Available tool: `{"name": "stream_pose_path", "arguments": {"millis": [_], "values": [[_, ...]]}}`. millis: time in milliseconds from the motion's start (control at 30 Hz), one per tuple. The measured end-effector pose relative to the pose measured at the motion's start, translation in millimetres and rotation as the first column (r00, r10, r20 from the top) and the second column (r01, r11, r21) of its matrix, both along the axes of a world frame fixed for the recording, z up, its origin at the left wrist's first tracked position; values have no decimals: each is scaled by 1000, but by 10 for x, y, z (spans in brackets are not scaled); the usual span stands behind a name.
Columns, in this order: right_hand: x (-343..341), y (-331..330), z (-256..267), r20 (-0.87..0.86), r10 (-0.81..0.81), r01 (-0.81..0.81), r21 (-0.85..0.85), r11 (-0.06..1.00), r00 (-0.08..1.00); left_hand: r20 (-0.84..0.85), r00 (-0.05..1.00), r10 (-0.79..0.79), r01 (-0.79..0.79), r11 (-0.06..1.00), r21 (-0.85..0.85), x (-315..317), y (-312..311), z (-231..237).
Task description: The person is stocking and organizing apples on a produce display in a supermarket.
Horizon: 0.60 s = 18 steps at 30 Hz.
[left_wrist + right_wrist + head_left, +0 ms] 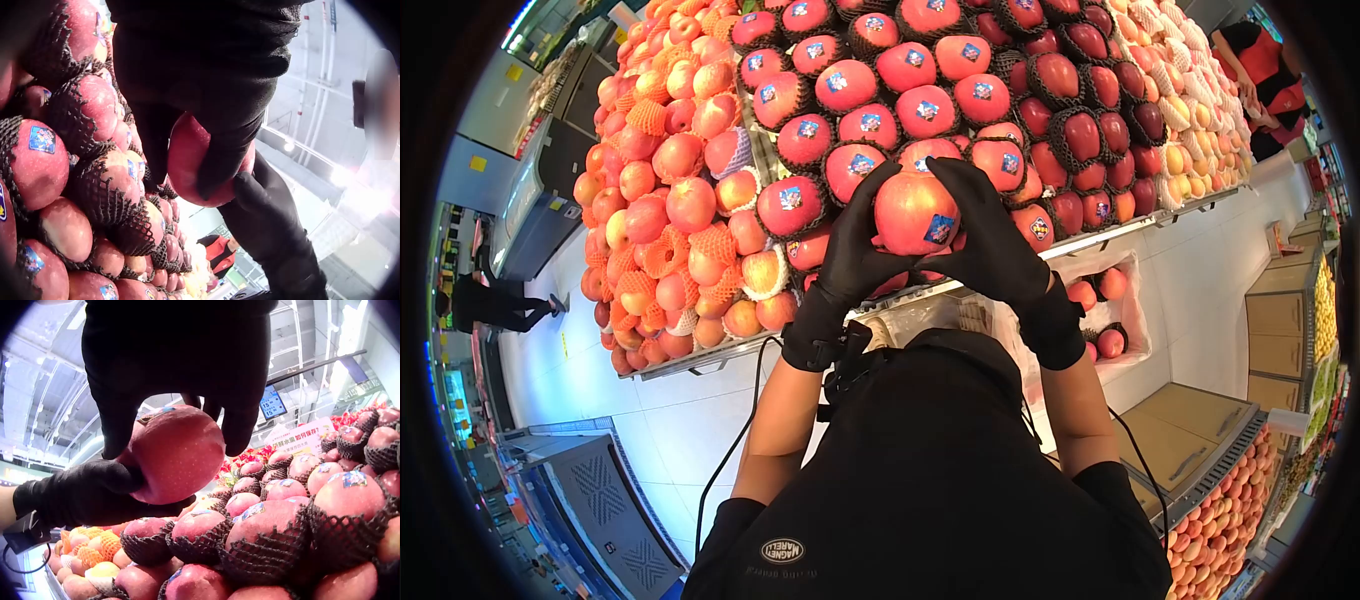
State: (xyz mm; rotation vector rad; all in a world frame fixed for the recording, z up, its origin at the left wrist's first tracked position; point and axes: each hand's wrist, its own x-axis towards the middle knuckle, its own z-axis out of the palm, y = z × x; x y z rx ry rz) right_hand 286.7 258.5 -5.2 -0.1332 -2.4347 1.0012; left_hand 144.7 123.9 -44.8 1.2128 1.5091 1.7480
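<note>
Showing yellowish patch (912, 187), blue sticker (940, 229): round red apple (904, 222).

A person in black clothes (492, 304) stands on the pale tiled floor (575, 355); another person in red and black (1268, 82) is visible. A blue rectangular screen (272, 403) hangs near a white printed sign (301, 439).

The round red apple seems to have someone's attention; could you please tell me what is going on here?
A person holds a round red apple with a blue sticker, the black-gloved left hand and black-gloved right hand around opposite sides. It is held up over a pile of red apples in black mesh nets.
</note>
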Motion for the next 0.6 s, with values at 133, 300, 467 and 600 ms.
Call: {"name": "stream_pose_path", "arguments": {"millis": [133, 300, 467, 600], "values": [[-49, 63, -186, -24, 35, -39, -159, 986, 999, 11, 998, 67, -67, 997, -39, -57, -25, 54], [-103, -24, -159, -23, 49, -54, -489, 871, 999, 80, 997, 15, -12, 999, -40, -113, -39, 1], [-98, 13, -179, 8, 45, -35, -504, 863, 999, 52, 998, -33, 37, 997, -68, -130, -48, -27], [-109, 6, -156, -57, -1, -27, -486, 874, 998, 2, 999, -53, 53, 998, -39, -108, -9, 81]]}}
